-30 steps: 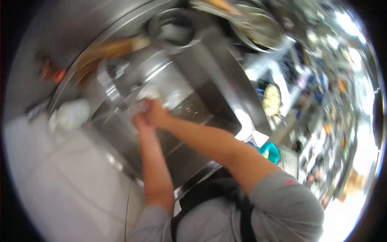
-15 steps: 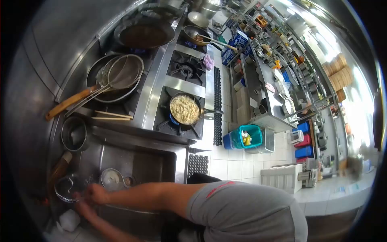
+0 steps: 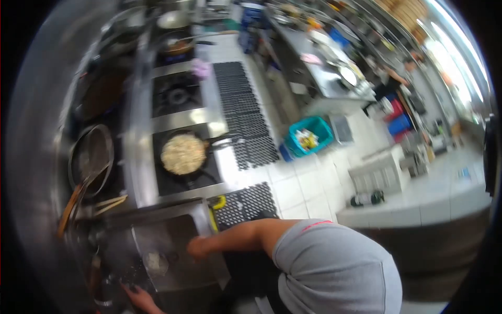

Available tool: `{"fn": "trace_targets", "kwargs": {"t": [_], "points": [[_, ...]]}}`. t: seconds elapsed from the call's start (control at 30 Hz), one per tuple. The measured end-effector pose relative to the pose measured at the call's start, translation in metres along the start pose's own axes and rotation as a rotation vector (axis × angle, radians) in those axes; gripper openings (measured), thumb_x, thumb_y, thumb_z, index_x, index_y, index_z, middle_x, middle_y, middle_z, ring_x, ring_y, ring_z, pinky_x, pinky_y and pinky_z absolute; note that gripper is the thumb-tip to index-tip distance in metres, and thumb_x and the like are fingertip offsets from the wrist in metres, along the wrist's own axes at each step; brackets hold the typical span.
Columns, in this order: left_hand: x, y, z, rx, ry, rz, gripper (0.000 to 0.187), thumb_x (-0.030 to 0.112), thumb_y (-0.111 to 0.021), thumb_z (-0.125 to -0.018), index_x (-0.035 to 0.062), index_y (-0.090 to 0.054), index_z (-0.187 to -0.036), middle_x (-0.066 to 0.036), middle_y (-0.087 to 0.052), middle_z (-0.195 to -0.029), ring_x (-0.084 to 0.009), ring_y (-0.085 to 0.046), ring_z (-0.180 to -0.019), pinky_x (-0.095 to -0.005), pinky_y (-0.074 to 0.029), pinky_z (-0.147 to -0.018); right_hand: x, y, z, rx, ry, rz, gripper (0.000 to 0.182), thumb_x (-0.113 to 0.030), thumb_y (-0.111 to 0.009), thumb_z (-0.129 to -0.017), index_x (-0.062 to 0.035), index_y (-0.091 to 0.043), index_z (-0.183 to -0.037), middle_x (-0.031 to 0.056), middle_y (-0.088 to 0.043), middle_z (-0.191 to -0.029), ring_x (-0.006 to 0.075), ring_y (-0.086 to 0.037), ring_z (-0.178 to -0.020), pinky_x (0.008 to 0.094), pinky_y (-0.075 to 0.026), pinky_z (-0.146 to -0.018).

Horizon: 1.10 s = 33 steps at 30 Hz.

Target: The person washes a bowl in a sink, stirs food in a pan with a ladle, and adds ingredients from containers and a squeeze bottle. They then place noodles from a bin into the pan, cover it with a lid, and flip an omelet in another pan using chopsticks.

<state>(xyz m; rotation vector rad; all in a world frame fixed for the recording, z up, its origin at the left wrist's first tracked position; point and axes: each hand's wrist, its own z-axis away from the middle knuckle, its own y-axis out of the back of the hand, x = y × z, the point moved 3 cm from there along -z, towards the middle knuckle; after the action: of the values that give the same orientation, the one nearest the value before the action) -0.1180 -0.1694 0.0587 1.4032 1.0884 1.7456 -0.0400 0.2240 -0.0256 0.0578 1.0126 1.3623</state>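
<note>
While my left hand (image 3: 140, 298) splays its fingers, my right hand (image 3: 198, 248) blurs by the sink (image 3: 179, 229).
A bowl (image 3: 156, 265) sits near both; right grip, I can't tell.

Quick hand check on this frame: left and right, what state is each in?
Left hand: open, fingers apart, nothing visible in its grip.
Right hand: over the sink, blurred; cannot tell whether open or closed.

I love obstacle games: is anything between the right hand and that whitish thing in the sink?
Nothing visible stands up between the right hand and the whitish thing; only the sink floor and a faint round patch, too blurred to name.
</note>
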Motion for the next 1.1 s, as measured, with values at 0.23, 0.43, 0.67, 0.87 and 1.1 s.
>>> {"fn": "trace_targets", "kwargs": {"t": [0.23,0.43,0.67,0.87,1.1], "points": [[0.306,-0.086,0.204,-0.195,-0.785,-0.27,0.05,0.008,-0.072,-0.093,-0.0053,-0.065,-0.141,-0.03,-0.061,-0.148,-0.0486,-0.056,-0.14,-0.0536,-0.045,-0.119,0.042,0.034,0.149,0.509,0.061,-1.207,0.067,-0.049,-0.078,-0.094,0.002,-0.072,-0.138,0.0245,-0.073,-0.137,0.0395,-0.071,-0.125,0.0474,-0.056,-0.107],[0.55,-0.161,0.386,-0.551,-1.536,-0.096,0.04,0.008,-0.07,-0.092,-0.0037,-0.068,-0.131,-0.031,-0.066,-0.134,-0.0491,-0.06,-0.13,-0.0563,-0.048,-0.111,0.197,0.013,0.356,1.089,-0.093,-1.228,0.037,-0.032,-0.075,-0.097,0.0024,-0.078,-0.111,0.0201,-0.081,-0.101,0.0312,-0.077,-0.097,0.0438,-0.06,-0.09],[0.735,-0.256,0.642,-1.148,-1.878,0.172,0.051,0.014,-0.079,-0.095,-0.0016,-0.067,-0.142,-0.023,-0.069,-0.142,-0.0381,-0.064,-0.136,-0.0459,-0.05,-0.115,0.335,-0.15,0.707,1.469,-0.194,-1.544,0.041,-0.043,-0.061,-0.112,-0.0048,-0.077,-0.116,0.0073,-0.074,-0.087,0.0238,-0.072,-0.079,0.0365,-0.062,-0.07],[0.725,-0.486,0.561,-1.241,-1.122,-0.411,0.045,0.027,-0.072,-0.103,-0.0013,-0.072,-0.137,-0.02,-0.079,-0.126,-0.0261,-0.076,-0.116,-0.041,-0.059,-0.097,0.396,-0.505,0.832,1.028,-1.599,-1.174,0.082,-0.057,-0.079,-0.093,-0.0053,-0.062,-0.154,0.0272,-0.07,-0.141,0.0438,-0.063,-0.14,0.0545,-0.049,-0.119],[0.661,-0.489,0.483,-1.32,-1.77,-0.84,0.037,0.032,-0.065,-0.103,0.0023,-0.079,-0.119,-0.021,-0.081,-0.109,-0.0304,-0.079,-0.096,-0.0453,-0.061,-0.085,0.321,-0.768,0.801,1.285,-1.704,-1.693,0.071,-0.049,-0.075,-0.094,0.0057,-0.07,-0.14,0.0305,-0.071,-0.14,0.0429,-0.067,-0.133,0.044,-0.052,-0.115]]}}
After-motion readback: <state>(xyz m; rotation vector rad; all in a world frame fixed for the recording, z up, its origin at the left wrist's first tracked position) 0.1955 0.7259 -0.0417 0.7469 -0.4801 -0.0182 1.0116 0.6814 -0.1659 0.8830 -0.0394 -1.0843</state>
